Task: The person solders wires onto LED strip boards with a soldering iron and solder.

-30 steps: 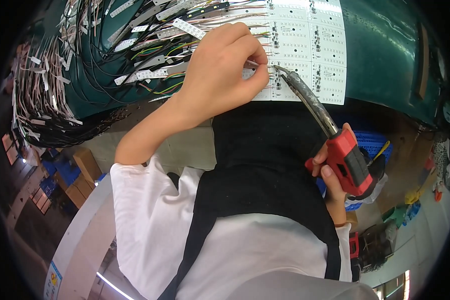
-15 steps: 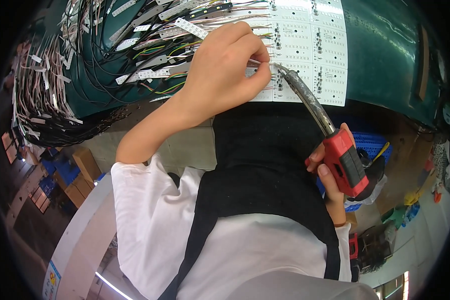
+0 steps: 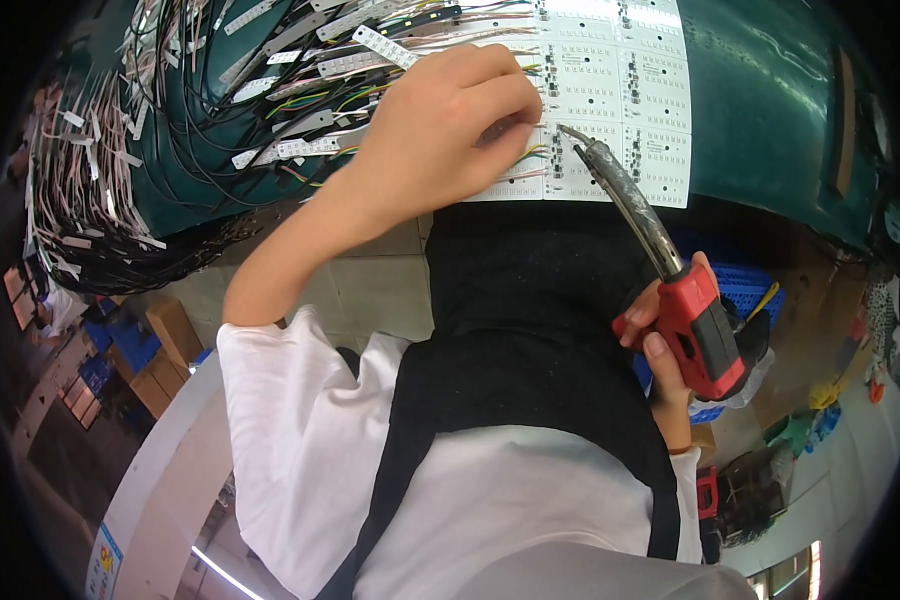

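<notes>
My left hand [image 3: 460, 125] is over the left edge of a sheet of white circuit boards [image 3: 590, 90], thumb and forefinger closed in a pinch on a thin wire, mostly hidden by the fingers. In my right hand [image 3: 665, 335] is a red and black soldering gun [image 3: 700, 335], gripped by its handle. Its long metal barrel slants up and left, the tip just above the boards, a little right of my left fingertips. Thin coloured wires [image 3: 505, 35] run from the left onto the boards, which carry rows of small pads and dark components.
Black cables with white and grey strips [image 3: 290, 150] cover the left of the green table [image 3: 770, 130]. More bundled wires [image 3: 90, 190] hang at the far left. Below the table's right side stands a blue plastic basket [image 3: 745, 285]. Cardboard boxes [image 3: 170, 335] stand on the floor at left.
The soldering gun has shifted slightly right and down, its tip drawing away from my left fingertips. My left hand has moved slightly left, still pinched.
</notes>
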Tool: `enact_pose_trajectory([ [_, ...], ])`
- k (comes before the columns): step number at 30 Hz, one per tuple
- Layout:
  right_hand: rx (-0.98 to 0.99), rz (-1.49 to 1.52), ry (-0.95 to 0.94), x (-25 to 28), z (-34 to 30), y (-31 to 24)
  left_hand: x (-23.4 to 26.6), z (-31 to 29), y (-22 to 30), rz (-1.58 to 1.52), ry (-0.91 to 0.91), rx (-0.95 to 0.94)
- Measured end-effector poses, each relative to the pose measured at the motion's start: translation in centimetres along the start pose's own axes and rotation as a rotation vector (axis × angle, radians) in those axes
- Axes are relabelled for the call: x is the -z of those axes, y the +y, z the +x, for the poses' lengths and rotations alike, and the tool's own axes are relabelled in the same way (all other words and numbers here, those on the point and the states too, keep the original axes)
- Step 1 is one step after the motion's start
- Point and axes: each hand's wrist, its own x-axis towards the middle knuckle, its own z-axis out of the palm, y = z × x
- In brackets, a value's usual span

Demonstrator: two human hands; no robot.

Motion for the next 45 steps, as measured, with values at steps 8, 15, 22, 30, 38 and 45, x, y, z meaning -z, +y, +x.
enact_pose_trajectory([
  [8, -0.043, -0.126, -0.005, 0.1, -0.3, 0.2, 0.9, 1.0, -0.4, 0.122, -0.114, -0.331],
  [15, -0.052, -0.141, 0.004, -0.4, -0.6, 0.1, 0.2, 0.6, 0.2, 0.173, -0.065, -0.243],
  [22, 0.048, -0.306, -0.074, 0.5, -0.1, -0.2, 0.6, 1.4, -0.1, 0.202, -0.092, -0.309],
  [30, 0.158, 0.15, 0.028, 1.1, 0.6, -0.1, 1.6, 1.7, 0.6, 0.238, -0.225, -0.294],
  [38, 0.2, 0.166, 0.003, 1.6, 0.5, 0.3, 7.6, 12.6, -8.8, 0.622, 0.021, -0.433],
  [45, 0.22, 0.135, 0.031, 1.9, 0.3, 0.4, 7.7, 16.2, -14.2, 0.811, -0.057, -0.757],
])
